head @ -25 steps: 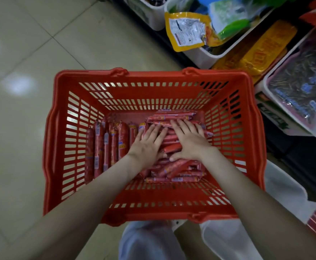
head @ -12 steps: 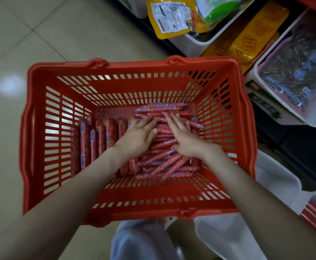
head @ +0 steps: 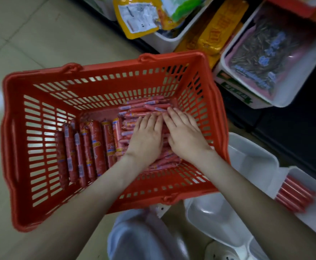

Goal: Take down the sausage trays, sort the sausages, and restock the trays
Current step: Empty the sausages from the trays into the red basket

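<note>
- Your left hand (head: pixel 146 141) and right hand (head: pixel 185 137) lie flat with fingers straight, pressing the thin sausages (head: pixel 144 109) and gripping nothing.
- Both have slid farther across the pile, right side of the red basket (head: pixel 104 70); it looks like you are still sorting.
- Thick sausages (head: pixel 95 145) are rowed on the left; white trays (head: pixel 252 160) wait near right.

— What carried everything?
— A pale tiled floor (head: pixel 31 44).
— And what stood on it?
— A red basket (head: pixel 101 76), just beside the shelf's bins (head: pixel 172 40).
— Anything more?
— White trays (head: pixel 252 162) lay close together on the tiles at the basket's right.
</note>
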Motion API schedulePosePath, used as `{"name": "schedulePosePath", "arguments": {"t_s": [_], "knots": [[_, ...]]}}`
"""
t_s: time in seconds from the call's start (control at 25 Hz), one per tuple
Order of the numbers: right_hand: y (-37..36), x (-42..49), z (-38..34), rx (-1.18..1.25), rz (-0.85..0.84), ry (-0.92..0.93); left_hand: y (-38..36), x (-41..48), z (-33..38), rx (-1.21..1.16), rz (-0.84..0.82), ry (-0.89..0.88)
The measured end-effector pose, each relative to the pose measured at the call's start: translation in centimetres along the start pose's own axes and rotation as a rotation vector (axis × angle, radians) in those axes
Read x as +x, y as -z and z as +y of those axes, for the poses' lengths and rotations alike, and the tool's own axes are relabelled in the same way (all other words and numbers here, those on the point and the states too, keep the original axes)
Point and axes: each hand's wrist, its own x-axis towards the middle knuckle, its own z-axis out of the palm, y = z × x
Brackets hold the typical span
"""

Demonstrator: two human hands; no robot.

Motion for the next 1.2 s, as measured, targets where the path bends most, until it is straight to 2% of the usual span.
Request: {"name": "schedulePosePath", "arguments": {"t_s": [0.16, 0.24, 0.36, 0.44, 0.6, 0.68, 0.76, 0.84, 0.92, 0.96, 1.08, 1.12, 1.2], "knots": [[4.0, -6.6, 2.3, 0.131, 0.375, -0.061, 2.5, -0.9, 8.6, -0.082, 0.148, -0.210], [6.0, -10.0, 4.2, 0.192, 0.537, -0.101, 4.0, -1.5, 12.9, -0.088, 0.312, -0.264], [5.0, -16.4, 8.5, 0.414, 0.646, -0.297, 4.4, -3.1, 19.2, -0.169, 0.496, -0.349], [0.9, -21.5, 12.7, 0.522, 0.601, -0.519, 1.6, -3.8, 23.4, -0.175, 0.454, -0.477], [-9.0, -30.7, 19.8, 0.483, 0.277, -0.942, -7.6, -4.3, 27.3, 0.050, 0.131, -0.699], [-12.4, -32.7, 22.4, 0.383, 0.072, -1.007, -10.7, -3.8, 27.8, 0.147, 0.003, -0.703], [-14.7, -33.0, 23.6, 0.266, -0.048, -0.945, -12.4, -3.5, 27.7, 0.208, -0.049, -0.677], [-16.4, -32.6, 24.0, 0.158, -0.066, -0.878, -13.7, -3.3, 27.8, 0.233, -0.048, -0.679], [-17.5, -32.4, 23.3, 0.088, -0.008, -0.895, -14.1, -3.3, 27.7, 0.223, -0.032, -0.684], [-17.8, -32.4, 23.2, 0.073, 0.012, -0.905, -14.3, -3.4, 27.6, 0.207, -0.017, -0.679], [-18.3, -32.6, 23.0, 0.122, -0.064, -0.849, -14.5, -3.6, 27.7, 0.109, 0.010, -0.672], [-17.8, -32.8, 22.7, 0.224, -0.068, -0.875, -14.4, -3.9, 27.9, -0.002, -0.033, -0.623], [-15.8, -33.0, 21.7, 0.701, 0.036, -1.102, -13.4, -4.3, 28.5, -0.311, -0.181, -0.451]]}}
